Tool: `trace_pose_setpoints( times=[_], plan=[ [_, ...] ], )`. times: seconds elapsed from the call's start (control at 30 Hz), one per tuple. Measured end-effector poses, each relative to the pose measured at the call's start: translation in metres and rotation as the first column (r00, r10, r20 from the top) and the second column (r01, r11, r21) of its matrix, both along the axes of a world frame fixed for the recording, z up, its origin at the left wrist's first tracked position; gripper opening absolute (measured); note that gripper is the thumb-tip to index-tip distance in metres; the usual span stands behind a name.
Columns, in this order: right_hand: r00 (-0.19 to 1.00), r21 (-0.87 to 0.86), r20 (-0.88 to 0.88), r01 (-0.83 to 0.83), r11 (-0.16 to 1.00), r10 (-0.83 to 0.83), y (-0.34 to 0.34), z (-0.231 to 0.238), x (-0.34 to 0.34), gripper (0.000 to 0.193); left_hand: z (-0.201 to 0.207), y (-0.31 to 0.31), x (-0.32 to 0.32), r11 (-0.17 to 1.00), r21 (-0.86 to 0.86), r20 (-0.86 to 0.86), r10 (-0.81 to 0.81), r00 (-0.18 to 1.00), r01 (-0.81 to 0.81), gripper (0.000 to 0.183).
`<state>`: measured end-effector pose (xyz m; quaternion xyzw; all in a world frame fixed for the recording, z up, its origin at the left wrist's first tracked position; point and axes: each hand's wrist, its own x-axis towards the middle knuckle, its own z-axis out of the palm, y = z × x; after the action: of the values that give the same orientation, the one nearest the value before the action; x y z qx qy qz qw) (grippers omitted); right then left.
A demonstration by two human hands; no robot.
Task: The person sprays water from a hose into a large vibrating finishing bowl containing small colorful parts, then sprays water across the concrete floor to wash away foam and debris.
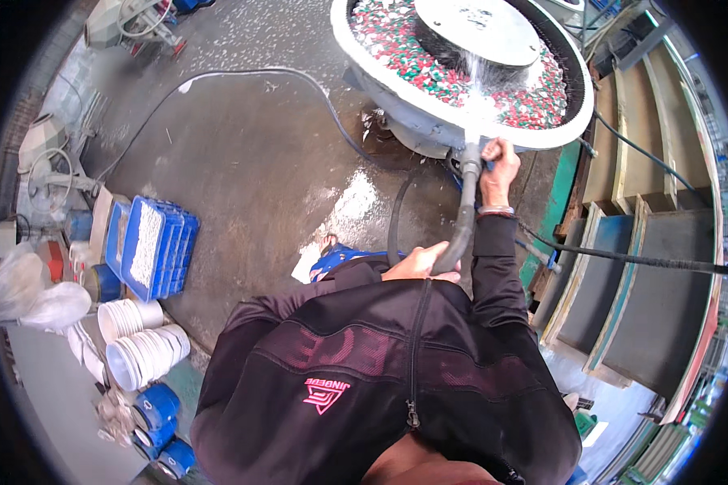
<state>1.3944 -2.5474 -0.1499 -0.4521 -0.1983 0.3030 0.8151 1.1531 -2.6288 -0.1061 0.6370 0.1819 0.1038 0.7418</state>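
A thick grey hose (466,206) runs up from my waist to the rim of a large round tub (534,139). Low down, near my jacket, my left hand (416,263) is closed around the hose. My right hand (501,171) is closed beside the hose's upper end, just below the rim; a bit of blue shows at its fingers, but what it grips is unclear. Water (477,81) sprays from the hose into the tub. Small red, green and white pieces (388,44) fill the ring around a raised white disc (481,31) in the middle.
Wet floor (243,145) carries a long dark cable (243,73). Blue crates (166,250), stacked white buckets (150,356) and blue drums (158,404) stand at left. Wooden-edged troughs (607,275) line the right side, with another black hose (631,259) crossing them.
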Motion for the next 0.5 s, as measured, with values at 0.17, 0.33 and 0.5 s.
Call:
trace_pose_setpoints(
  times=[0.17,0.33,0.5],
  plan=[
    [0.998,-0.008,0.017,-0.058,0.998,0.058,0.002,-0.008,-0.013,0.031,-0.003,-0.016,-0.006,0.994,0.006,0.027,0.108,0.994,-0.108,0.025],
    [0.98,-0.062,0.045,-0.192,0.979,0.195,0.033,0.004,-0.055,0.033,-0.009,-0.036,-0.012,0.938,-0.066,0.042,0.344,0.938,-0.341,0.025],
    [0.915,0.008,0.191,-0.363,0.932,0.355,0.052,0.029,-0.104,0.033,0.013,-0.048,-0.022,0.842,-0.116,0.006,0.53,0.848,-0.526,0.025]
  ],
)
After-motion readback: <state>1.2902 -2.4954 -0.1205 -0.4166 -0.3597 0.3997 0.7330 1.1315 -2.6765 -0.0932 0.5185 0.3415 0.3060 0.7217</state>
